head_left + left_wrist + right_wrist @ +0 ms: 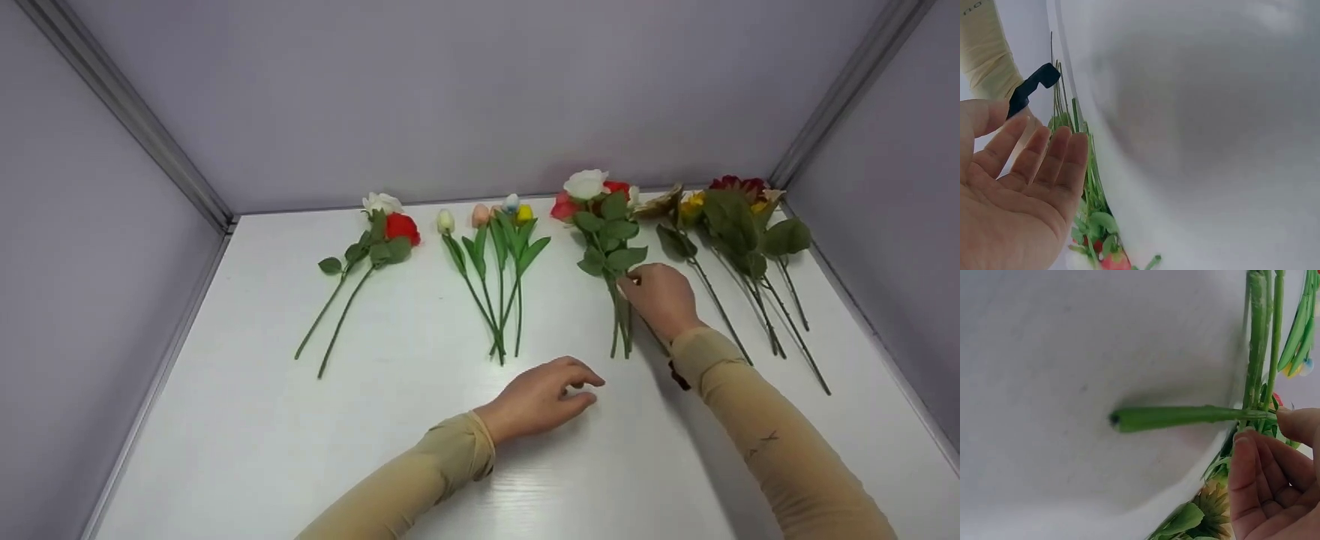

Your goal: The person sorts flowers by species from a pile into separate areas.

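My right hand [660, 296] is at a bunch of artificial roses on the right half of the white table [360, 442]. The bunch has a white rose [585, 184], a pink rose [565, 206] and a red rose [616, 189] above green leaves. Thumb and fingers pinch one green rose stem [1168, 417], whose cut end points toward the right wrist camera while other stems run across behind it. My left hand [538, 397] hovers over the table in front of the bunch, fingers loosely bent, palm bare in the left wrist view.
Two roses, white and red [401, 228], lie at the left. Several tulips [501, 255] with crossing stems lie in the middle. At the far right are dark red flowers [739, 187] and yellow sunflowers [691, 208] with long stems. Grey walls [480, 90] enclose the back and sides.
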